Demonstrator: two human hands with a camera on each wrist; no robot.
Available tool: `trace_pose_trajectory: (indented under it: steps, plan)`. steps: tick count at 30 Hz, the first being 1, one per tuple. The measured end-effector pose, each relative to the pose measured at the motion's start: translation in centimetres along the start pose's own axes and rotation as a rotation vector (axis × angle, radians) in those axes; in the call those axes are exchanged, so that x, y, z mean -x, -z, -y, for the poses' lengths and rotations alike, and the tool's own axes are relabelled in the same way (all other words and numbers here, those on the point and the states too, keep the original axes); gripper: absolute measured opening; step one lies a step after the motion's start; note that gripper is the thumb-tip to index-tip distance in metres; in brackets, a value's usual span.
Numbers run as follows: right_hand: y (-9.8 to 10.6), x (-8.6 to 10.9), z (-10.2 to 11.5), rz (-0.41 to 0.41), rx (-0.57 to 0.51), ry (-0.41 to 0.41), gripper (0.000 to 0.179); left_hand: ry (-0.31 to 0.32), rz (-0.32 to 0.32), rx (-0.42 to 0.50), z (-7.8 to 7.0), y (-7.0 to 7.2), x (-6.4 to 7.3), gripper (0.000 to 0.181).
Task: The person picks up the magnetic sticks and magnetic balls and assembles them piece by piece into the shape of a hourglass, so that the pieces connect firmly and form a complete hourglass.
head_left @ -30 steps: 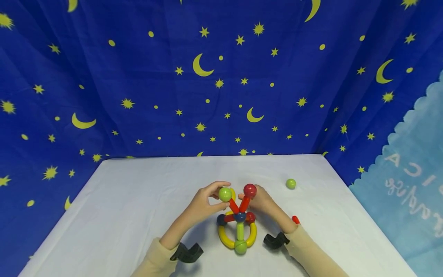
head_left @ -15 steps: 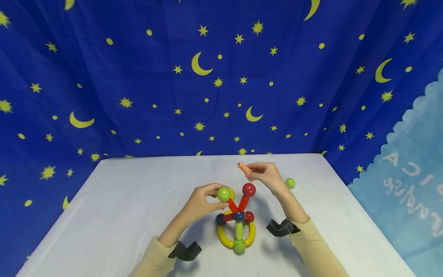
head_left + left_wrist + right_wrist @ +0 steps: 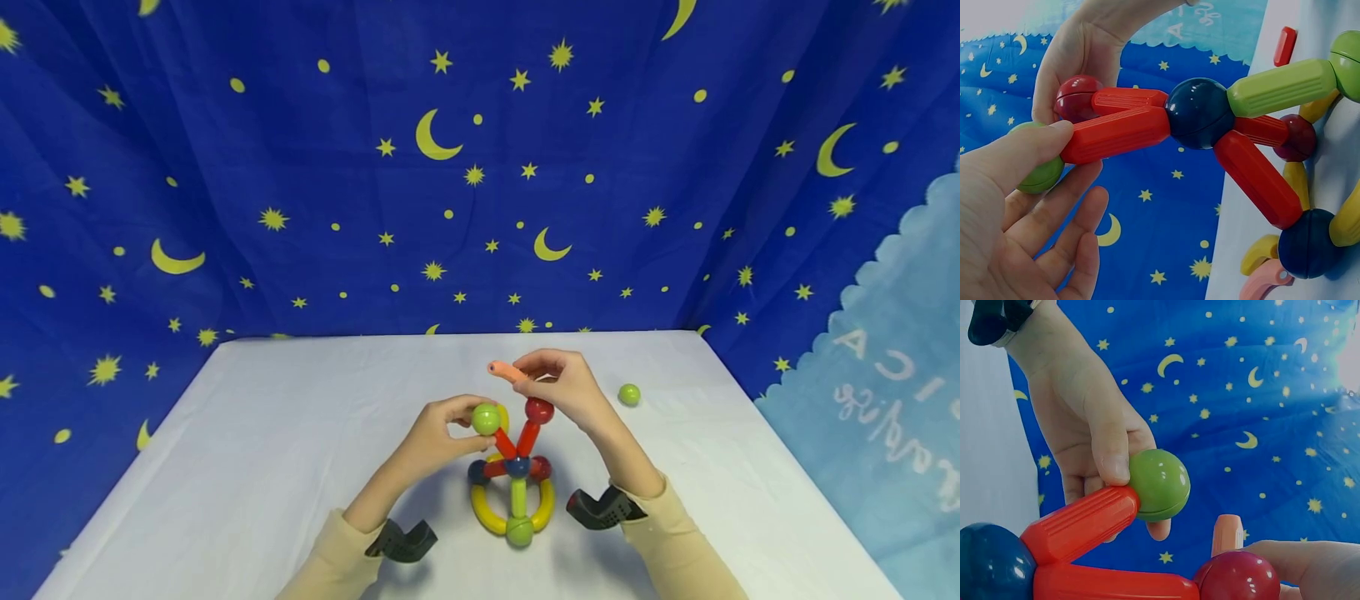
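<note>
A ball-and-rod magnetic construction toy stands on the table, with a navy ball (image 3: 517, 467) joining red rods and a green rod (image 3: 519, 498). Two red rods slant upward, one ending in a green ball (image 3: 1160, 484), the other in a red ball (image 3: 539, 411). My left hand (image 3: 435, 433) pinches the green ball and the tip of its rod (image 3: 1116, 134) between thumb and fingers. In my right hand (image 3: 566, 387) is a peach-orange rod (image 3: 506, 371), held just above and behind the red ball. Whether rod and ball touch, I cannot tell.
Yellow curved rods (image 3: 487, 515) form the toy's base with a lower green ball (image 3: 520, 532). A loose green ball (image 3: 629, 394) lies right of my right hand. A loose red piece (image 3: 1285, 45) and a pink curved rod (image 3: 1263, 281) show in the left wrist view.
My right hand rose from behind the toy, bringing the orange rod into sight, then shifted left to the red ball. My left hand has kept its hold on the green ball.
</note>
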State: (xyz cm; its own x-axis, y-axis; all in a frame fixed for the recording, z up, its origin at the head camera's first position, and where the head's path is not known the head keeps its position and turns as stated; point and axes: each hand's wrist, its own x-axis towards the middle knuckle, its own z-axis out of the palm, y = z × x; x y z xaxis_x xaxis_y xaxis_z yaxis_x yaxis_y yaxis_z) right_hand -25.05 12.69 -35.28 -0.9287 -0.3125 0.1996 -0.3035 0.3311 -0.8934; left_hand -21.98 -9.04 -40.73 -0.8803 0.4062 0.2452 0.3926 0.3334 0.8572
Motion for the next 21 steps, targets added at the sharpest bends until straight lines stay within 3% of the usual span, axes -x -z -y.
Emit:
trace_pose_trajectory:
  steps: [8,21]
  plan:
    - [0.1,0.0,-0.3,0.071,0.005,0.062,0.023,-0.018,-0.008,-0.036,0.0,0.3,0.1,0.041]
    - [0.2,0.3,-0.5,0.172,0.032,0.04,0.021,-0.004,0.012,-0.121,-0.7,1.4,0.4,0.039]
